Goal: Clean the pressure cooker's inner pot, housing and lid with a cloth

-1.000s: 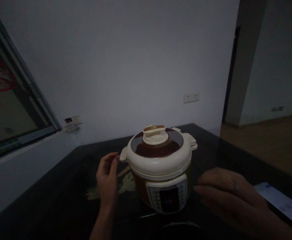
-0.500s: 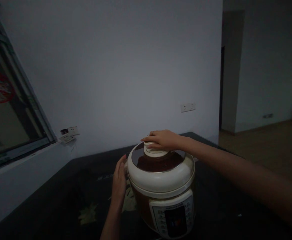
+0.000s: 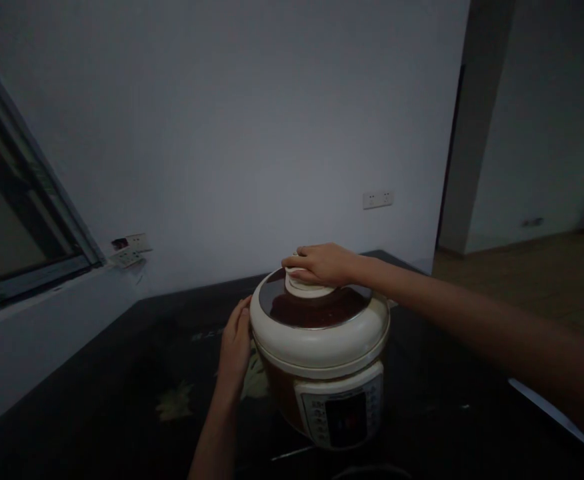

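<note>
Our right hand point(image 3: 324, 263) has moved onto the lid knob point(image 3: 310, 291), curled over it; our left hand point(image 3: 235, 343), loosely bent, lies at the nine o'clock of the cooker point(image 3: 319, 347), hold uncertain in dimness. Cooker: on the worktop point(image 3: 117, 373), towards six o'clock.

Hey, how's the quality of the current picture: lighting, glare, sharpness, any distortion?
Head view: dim overall, with the broad wall pale and the tabletop nearly black; head view: grey glare on the glossy lid beneath the right hand; head view: control panel markings too unclear to read; head view: window frame slants steeply, possibly wide-angle distortion.
</note>
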The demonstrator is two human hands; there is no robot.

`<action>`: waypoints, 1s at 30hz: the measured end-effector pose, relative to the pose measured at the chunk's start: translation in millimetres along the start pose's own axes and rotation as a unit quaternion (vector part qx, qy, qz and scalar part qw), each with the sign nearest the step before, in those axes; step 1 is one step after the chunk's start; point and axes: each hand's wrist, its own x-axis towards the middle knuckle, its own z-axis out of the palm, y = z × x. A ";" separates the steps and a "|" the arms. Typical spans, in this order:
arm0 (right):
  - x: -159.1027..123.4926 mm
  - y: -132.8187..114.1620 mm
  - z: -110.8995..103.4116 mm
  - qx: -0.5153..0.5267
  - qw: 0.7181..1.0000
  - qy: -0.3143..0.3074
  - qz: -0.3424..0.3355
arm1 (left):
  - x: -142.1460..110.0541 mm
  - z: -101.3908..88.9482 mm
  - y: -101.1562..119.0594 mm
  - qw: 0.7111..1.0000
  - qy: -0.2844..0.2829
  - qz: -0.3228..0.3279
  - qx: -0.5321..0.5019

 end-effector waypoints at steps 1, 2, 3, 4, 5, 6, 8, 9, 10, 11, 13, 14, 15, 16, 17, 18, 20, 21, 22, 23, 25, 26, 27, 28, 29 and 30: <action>0.4 -0.5 0.0 0.003 1.000 -0.001 0.004 | -0.1 0.0 0.9 1.000 -0.005 -0.004 0.000; 0.7 -0.9 0.0 0.006 1.000 -0.003 0.008 | 0.0 0.0 1.6 1.000 -0.009 -0.008 -0.001; 1.0 -1.3 0.0 0.010 1.000 -0.005 0.011 | 0.2 0.0 2.1 1.000 -0.011 -0.010 -0.001; 1.2 -1.5 -0.1 0.015 1.000 -0.007 0.014 | 0.4 0.1 2.4 1.000 -0.012 -0.010 -0.002; 1.3 -1.8 -0.1 0.021 1.000 -0.009 0.015 | 0.6 0.2 2.8 1.000 -0.013 -0.009 -0.002; 1.4 -2.0 -0.3 0.027 0.999 -0.010 0.017 | 0.6 0.3 3.2 1.000 -0.016 -0.010 -0.003; 1.4 -2.9 -0.8 0.036 0.999 -0.013 0.027 | 0.2 0.5 4.4 1.000 -0.019 -0.012 -0.002; 1.4 -3.7 -1.2 0.037 0.999 -0.014 0.035 | -0.2 0.5 5.2 1.000 -0.020 -0.012 -0.003; 1.5 -4.8 -1.6 0.036 0.998 -0.016 0.042 | -0.9 0.5 6.1 1.000 -0.020 -0.013 -0.003; 1.7 -6.1 -1.9 0.032 0.998 -0.017 0.050 | -1.6 0.5 6.9 1.000 -0.019 -0.012 -0.004; 2.4 -9.4 -2.3 0.023 0.997 -0.019 0.066 | -3.1 0.3 8.3 1.000 -0.022 -0.009 -0.007; 2.7 -11.2 -2.2 0.019 0.997 -0.019 0.076 | -3.8 0.2 8.8 1.000 -0.023 -0.009 -0.009; 3.1 -13.1 -2.1 0.015 0.996 -0.019 0.088 | -4.4 0.2 9.2 1.000 -0.023 -0.011 -0.010; 3.5 -14.9 -1.9 0.011 0.995 -0.018 0.100 | -4.9 0.1 9.5 1.000 -0.023 -0.013 -0.010; 3.8 -16.6 -1.7 0.008 0.994 -0.017 0.110 | -5.2 0.1 9.8 1.000 -0.023 -0.015 -0.009; 4.1 -18.3 -1.5 0.006 0.993 -0.015 0.117 | -5.5 0.1 10.1 1.000 -0.022 -0.017 -0.009; 4.8 -21.2 -1.1 0.002 0.992 -0.012 0.127 | -5.9 0.2 10.9 1.000 -0.020 -0.018 -0.006; 5.3 -22.5 -0.9 0.000 0.991 -0.010 0.132 | -6.1 0.3 11.3 1.000 -0.020 -0.018 -0.005; 5.9 -23.8 -0.6 -0.002 0.991 -0.008 0.137 | -6.4 0.4 11.7 1.000 -0.018 -0.018 -0.005; 6.7 -25.1 -0.4 -0.004 0.990 -0.005 0.143 | -6.5 0.4 11.9 1.000 -0.017 -0.017 -0.006; 8.2 -27.3 0.1 -0.008 0.988 -0.001 0.156 | -6.7 0.6 11.8 1.000 -0.015 -0.012 -0.006; 8.8 -28.3 0.1 -0.009 0.987 0.000 0.160 | -6.6 0.7 11.3 1.000 -0.016 -0.010 -0.007; 9.2 -29.2 0.0 -0.010 0.986 0.001 0.164 | -6.3 0.7 10.6 1.000 -0.017 -0.008 -0.007; 9.4 -30.2 -0.1 -0.010 0.986 0.001 0.168 | -5.9 0.8 9.6 1.000 -0.018 -0.006 -0.006; 9.4 -31.2 -0.4 -0.009 0.985 0.001 0.171 | -5.2 0.9 8.4 1.000 -0.019 -0.006 -0.005; 9.4 -32.2 -0.6 -0.008 0.985 0.000 0.175 | -4.5 1.0 7.1 1.000 -0.019 -0.006 -0.004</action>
